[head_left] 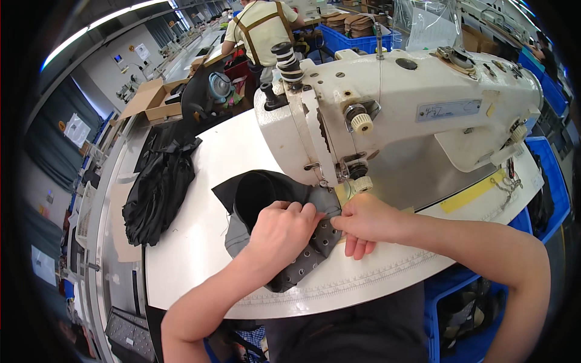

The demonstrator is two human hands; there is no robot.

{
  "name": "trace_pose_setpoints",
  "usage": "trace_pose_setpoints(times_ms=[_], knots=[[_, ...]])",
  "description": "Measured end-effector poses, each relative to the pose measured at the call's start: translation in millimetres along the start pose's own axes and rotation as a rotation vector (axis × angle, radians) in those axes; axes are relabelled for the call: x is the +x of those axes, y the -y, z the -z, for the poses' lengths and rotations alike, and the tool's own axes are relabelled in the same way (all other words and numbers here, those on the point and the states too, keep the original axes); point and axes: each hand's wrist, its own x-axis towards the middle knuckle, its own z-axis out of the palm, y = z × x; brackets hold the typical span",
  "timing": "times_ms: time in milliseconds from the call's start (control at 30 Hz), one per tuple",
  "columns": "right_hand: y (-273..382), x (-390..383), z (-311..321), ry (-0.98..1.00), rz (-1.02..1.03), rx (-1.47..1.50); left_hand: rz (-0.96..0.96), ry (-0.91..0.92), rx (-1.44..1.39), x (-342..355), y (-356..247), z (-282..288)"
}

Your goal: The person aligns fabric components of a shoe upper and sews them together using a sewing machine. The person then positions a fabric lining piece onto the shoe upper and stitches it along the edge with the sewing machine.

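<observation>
A dark grey and black sewn piece [241, 233] with rows of metal eyelets and a black tube-like opening lies on the white sewing table [200, 275]. Its far right edge reaches the needle area of a white industrial sewing machine [396, 91]. My left hand [284, 227] rests on top of the piece, fingers bent and pinching its material. From the right, my right hand [366, 224] pinches the edge beside the needle area, thumb and forefinger together, the other fingers curled below. The two sets of fingertips are close together. Whatever lies directly under my left palm is hidden.
Bundled black fabric [160, 190] lies at the table's left. A yellow strip [472, 192] and a small chain [509, 184] lie right of the machine. Blue bins [548, 181] stand beyond the right edge. A co-worker [263, 30] sits at the back.
</observation>
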Motion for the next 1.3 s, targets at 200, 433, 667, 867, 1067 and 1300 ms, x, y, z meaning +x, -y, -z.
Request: trace_pose_setpoints(times_ms=[200, 433, 667, 867, 1067, 1300], knots=[[-2.9, -1.6, 1.6, 0.021, 0.014, 0.028, -0.072, -0.093, 0.024, -1.7, -1.9, -13.9], [-1.5, -5.2, 4.5, 0.056, 0.003, 0.01, -0.079, -0.075, -0.17, 2.9, 5.5, -19.0], [-0.5, -7.7, 4.7, 0.054, 0.032, 0.053, -0.028, -0.038, -0.205, 2.6, 7.5, -18.5], [-1.1, -5.0, 7.5, 0.075, 0.017, 0.061, -0.033, -0.059, -0.228, 7.1, 8.9, -20.9], [-1.9, -9.1, 7.0, 0.086, 0.055, 0.049, -0.007, -0.096, -0.28, 5.5, 7.8, -16.2], [0.2, -6.0, 3.5, 0.065, 0.016, 0.046, -0.08, -0.112, -0.35, 7.1, 18.4, -19.6]])
